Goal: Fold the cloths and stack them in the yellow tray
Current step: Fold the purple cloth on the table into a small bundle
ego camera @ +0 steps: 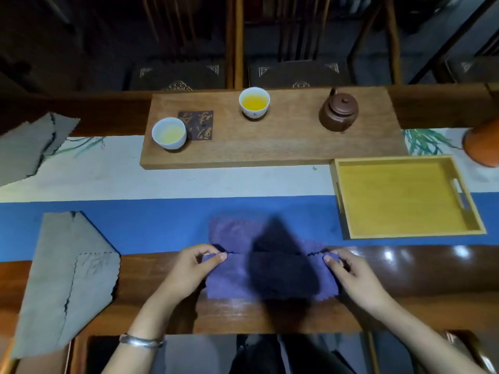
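A purple cloth (229, 282) lies at the table's near edge, its near half doubled over the far half, with a dark shadow across its middle. My left hand (186, 271) pinches the folded edge at its left corner between thumb and forefinger. My right hand (351, 273) pinches the same edge at the right corner. The yellow tray (405, 201) sits at the right on the blue runner with nothing in it. A grey cloth (70, 279) lies at the left, hanging over the table's edge, one corner turned over. Another grey cloth (24, 147) is at the far left.
A wooden tea board (283, 141) at the back carries two white cups (169, 133) (254, 102) of yellow tea and a brown clay teapot (339, 109). An orange container (483, 144) stands at the right edge. Chairs stand beyond the table.
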{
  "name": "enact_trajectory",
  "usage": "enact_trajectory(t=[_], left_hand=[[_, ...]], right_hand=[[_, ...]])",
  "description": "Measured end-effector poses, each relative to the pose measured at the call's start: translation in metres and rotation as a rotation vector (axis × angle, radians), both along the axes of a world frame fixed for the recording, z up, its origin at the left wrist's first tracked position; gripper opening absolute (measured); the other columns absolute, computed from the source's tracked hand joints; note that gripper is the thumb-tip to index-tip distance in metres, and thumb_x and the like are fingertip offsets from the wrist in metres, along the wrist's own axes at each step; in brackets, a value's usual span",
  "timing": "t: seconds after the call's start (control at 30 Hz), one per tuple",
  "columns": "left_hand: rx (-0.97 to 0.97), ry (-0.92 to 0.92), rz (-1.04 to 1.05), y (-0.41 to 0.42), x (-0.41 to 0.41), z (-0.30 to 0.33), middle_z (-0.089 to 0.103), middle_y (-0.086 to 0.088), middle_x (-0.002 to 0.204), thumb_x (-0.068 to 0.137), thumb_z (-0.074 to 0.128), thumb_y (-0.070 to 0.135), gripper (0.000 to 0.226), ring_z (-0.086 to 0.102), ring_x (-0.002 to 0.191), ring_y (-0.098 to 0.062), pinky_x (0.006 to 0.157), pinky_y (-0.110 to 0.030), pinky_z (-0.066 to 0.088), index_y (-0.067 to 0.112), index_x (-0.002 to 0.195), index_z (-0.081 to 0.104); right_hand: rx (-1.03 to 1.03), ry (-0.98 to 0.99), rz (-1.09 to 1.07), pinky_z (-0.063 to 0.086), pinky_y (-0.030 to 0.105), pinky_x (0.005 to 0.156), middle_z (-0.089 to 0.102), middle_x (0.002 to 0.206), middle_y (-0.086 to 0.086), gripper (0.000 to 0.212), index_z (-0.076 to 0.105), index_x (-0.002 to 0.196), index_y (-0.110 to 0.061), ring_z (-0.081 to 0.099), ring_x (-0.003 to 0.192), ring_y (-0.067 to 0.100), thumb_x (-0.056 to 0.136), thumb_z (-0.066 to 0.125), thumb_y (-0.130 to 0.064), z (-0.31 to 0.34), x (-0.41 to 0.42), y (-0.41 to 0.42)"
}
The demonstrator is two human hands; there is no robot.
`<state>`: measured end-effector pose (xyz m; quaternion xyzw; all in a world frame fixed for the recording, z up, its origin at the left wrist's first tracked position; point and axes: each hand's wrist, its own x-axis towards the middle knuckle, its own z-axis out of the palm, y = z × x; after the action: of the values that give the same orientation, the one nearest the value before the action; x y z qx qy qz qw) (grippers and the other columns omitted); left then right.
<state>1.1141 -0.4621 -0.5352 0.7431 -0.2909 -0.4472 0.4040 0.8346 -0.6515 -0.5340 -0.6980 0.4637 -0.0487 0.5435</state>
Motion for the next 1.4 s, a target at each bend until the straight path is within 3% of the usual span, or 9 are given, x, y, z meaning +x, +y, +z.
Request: enact_trajectory(t=[0.23,0.43,0.53,0.63,0.77,0.87,1.0,1.17,1.4], left_hand=[[0.023,-0.281,-0.025,-0.024,0.018,-0.047,0.064,0.008,0.078,0.093,0.060,0.028,0.015,0.056,0.070,-0.005,0.070,-0.020,0.043,0.025,0.078,0.058],[-0.011,-0.427,0.047,-0.032,0.035,-0.058,0.066,0.018,0.085,0.088,0.065,0.032,0.010,0.060,0.079,0.003,0.068,-0.004,0.039,0.028,0.081,0.059],[0.002,-0.519,0.030,-0.030,0.042,-0.063,0.065,0.015,0.085,0.085,0.068,0.031,0.010,0.058,0.078,0.001,0.066,-0.004,0.037,0.028,0.080,0.060],[-0.011,-0.623,0.000,-0.027,0.043,-0.069,0.057,0.011,0.091,0.084,0.069,0.025,0.006,0.052,0.092,0.001,0.082,-0.003,0.034,0.025,0.082,0.063],[0.036,-0.648,-0.057,-0.028,0.042,-0.071,0.050,0.012,0.116,0.085,0.066,0.032,0.007,0.044,0.110,-0.004,0.094,-0.001,0.024,0.026,0.084,0.062],[0.036,-0.616,-0.083,-0.033,0.044,-0.068,0.051,0.014,0.111,0.086,0.062,0.036,0.010,0.050,0.105,-0.003,0.088,0.000,0.029,0.026,0.086,0.061],[0.016,-0.595,-0.140,-0.041,0.049,-0.064,0.056,0.011,0.098,0.084,0.068,0.029,0.008,0.055,0.096,-0.001,0.078,-0.005,0.037,0.024,0.083,0.061],[-0.040,-0.279,0.045,-0.042,0.047,-0.063,0.065,0.001,0.077,0.081,0.070,0.040,0.022,0.058,0.071,-0.020,0.066,-0.028,0.045,0.019,0.080,0.064],[-0.130,-0.178,0.210,-0.046,0.046,-0.061,0.068,0.011,0.080,0.084,0.065,0.030,0.010,0.060,0.073,-0.001,0.068,-0.008,0.044,0.022,0.078,0.063]], right_hand=[[-0.192,0.101,-0.056,0.044,0.030,0.069,0.066,0.073,0.003,0.012,0.061,0.082,-0.014,0.060,0.071,0.015,0.093,0.055,-0.014,-0.041,0.010,0.011],[-0.419,0.062,-0.172,0.037,0.007,0.072,0.060,0.081,-0.007,0.007,0.060,0.089,-0.017,0.053,0.078,0.003,0.093,0.054,-0.017,-0.054,0.019,0.017],[-0.482,0.112,-0.202,0.033,0.006,0.078,0.059,0.095,0.004,0.017,0.063,0.096,-0.010,0.053,0.093,0.012,0.090,0.055,-0.024,-0.062,0.023,0.015],[-0.544,0.170,-0.230,0.032,0.011,0.080,0.054,0.113,0.011,0.014,0.066,0.096,-0.008,0.050,0.109,0.019,0.087,0.063,-0.018,-0.066,0.027,0.015],[-0.552,0.202,-0.204,0.030,0.021,0.078,0.060,0.092,0.004,0.012,0.066,0.095,-0.010,0.053,0.091,0.026,0.088,0.062,-0.020,-0.064,0.028,0.014],[-0.491,0.180,-0.242,0.033,0.016,0.073,0.058,0.087,-0.001,0.007,0.064,0.094,-0.013,0.053,0.086,0.018,0.087,0.064,-0.016,-0.058,0.030,0.011],[-0.439,0.121,-0.205,0.029,0.000,0.087,0.055,0.099,0.003,0.008,0.065,0.093,-0.013,0.049,0.098,0.006,0.086,0.066,-0.010,-0.051,0.034,0.007],[-0.272,0.084,-0.086,0.043,0.017,0.073,0.065,0.080,-0.005,0.010,0.060,0.081,-0.026,0.060,0.079,0.010,0.087,0.063,-0.019,-0.046,0.036,0.001],[-0.412,0.045,-0.124,0.037,0.007,0.058,0.065,0.085,-0.011,0.004,0.058,0.088,-0.030,0.058,0.075,0.000,0.089,0.060,-0.028,-0.028,0.040,-0.008]])
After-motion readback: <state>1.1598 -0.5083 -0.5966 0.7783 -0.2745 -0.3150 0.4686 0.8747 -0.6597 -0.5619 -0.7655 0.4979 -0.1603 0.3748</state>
